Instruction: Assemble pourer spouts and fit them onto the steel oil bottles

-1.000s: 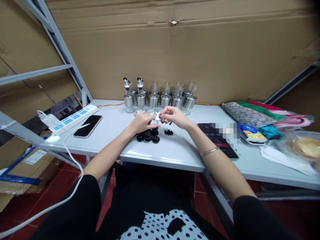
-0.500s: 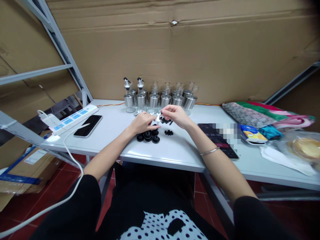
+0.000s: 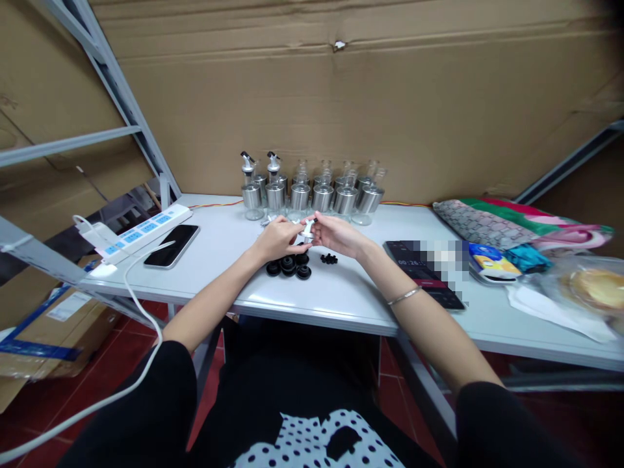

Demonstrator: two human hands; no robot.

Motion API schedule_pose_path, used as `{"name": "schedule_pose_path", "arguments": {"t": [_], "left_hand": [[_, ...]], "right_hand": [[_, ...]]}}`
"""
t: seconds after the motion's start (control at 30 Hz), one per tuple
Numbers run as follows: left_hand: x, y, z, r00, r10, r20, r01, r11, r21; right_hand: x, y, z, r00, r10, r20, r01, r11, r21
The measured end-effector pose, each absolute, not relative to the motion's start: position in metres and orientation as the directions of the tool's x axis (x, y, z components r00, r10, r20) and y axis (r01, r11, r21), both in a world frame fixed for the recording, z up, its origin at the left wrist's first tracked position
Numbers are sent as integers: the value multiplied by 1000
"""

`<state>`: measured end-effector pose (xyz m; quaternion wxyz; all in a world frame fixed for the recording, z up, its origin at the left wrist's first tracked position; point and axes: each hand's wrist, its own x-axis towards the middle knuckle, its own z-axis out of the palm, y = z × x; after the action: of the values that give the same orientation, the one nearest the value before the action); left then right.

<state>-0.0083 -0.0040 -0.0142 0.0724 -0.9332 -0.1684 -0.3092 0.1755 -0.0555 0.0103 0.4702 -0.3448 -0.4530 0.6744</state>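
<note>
My left hand (image 3: 279, 240) pinches a small silver-white spout piece (image 3: 307, 229) between thumb and fingers. On its right side my right hand (image 3: 338, 235) has its fingertips closed at the top of the piece, on a small black part (image 3: 314, 221). Below my left hand lie several round black stoppers (image 3: 288, 265). A little pile of small black pieces (image 3: 329, 259) sits to their right. Behind both hands stand rows of glass bottles with steel sleeves (image 3: 324, 196); two at the left carry silver pourers with black levers (image 3: 273, 162).
The white table (image 3: 341, 292) holds a power strip (image 3: 146, 231) and a phone (image 3: 172, 246) at the left. A tablet (image 3: 424, 276), a snack packet (image 3: 492, 261), colourful cloth (image 3: 526, 224) and a plastic food container (image 3: 597, 289) lie at the right. Cardboard (image 3: 302, 91) stands behind.
My right hand has turned palm up and lowered slightly, its fingers now around the spout piece's right side. My left hand has hardly moved.
</note>
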Motion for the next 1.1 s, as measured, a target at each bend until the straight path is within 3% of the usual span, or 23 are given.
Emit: {"name": "schedule_pose_path", "arguments": {"t": [0.33, 0.7, 1.1], "left_hand": [[-9, -2, -16, 762, 276, 585, 356, -934, -24], [-8, -6, -10, 747, 402, 529, 397, -909, 129], [-8, -4, -11, 748, 456, 482, 416, -888, 194]], "right_hand": [[174, -56, 8, -352, 936, -15, -337, -142, -931], [172, -55, 8, -296, 955, 7, -326, -95, -941], [173, -53, 6, -260, 965, 18, -312, -66, -948]]}}
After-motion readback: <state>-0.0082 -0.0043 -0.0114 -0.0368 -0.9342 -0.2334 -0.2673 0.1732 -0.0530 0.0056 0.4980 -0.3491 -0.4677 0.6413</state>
